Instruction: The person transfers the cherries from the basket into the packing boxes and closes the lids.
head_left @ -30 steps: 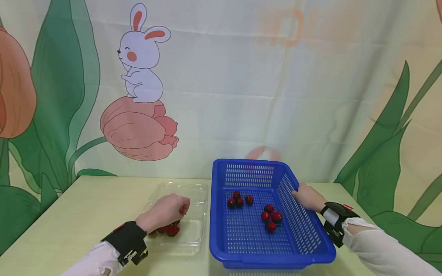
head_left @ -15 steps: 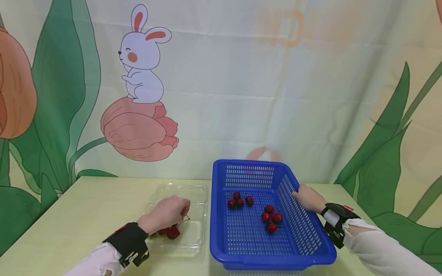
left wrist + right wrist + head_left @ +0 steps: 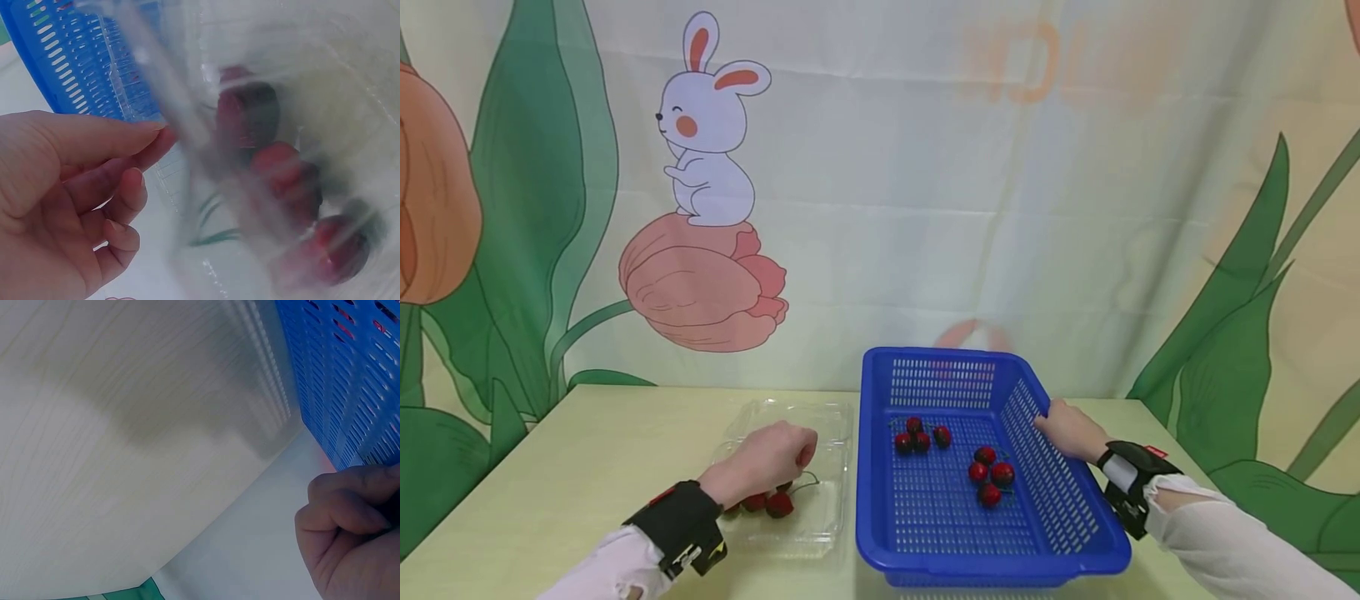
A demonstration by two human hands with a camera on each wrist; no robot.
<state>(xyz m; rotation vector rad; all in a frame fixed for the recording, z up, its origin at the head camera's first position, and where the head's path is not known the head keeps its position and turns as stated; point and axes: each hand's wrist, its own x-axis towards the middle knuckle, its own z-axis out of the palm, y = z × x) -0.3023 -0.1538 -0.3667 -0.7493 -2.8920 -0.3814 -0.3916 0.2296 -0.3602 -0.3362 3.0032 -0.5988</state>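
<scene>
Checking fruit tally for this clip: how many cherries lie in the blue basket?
7: three clustered toward the far left, four nearer the middle of the blue basket. None looks hidden.

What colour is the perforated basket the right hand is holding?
Blue. The basket, gripped at its rim by the right hand, shows best in the head view.

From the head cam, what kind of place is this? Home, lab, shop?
Most likely a staged recording setup, not a home kitchen. A printed cartoon backdrop with a rabbit and tulips hangs behind a plain pale table, and the only props are a blue basket and a clear tray holding cherries.
</scene>
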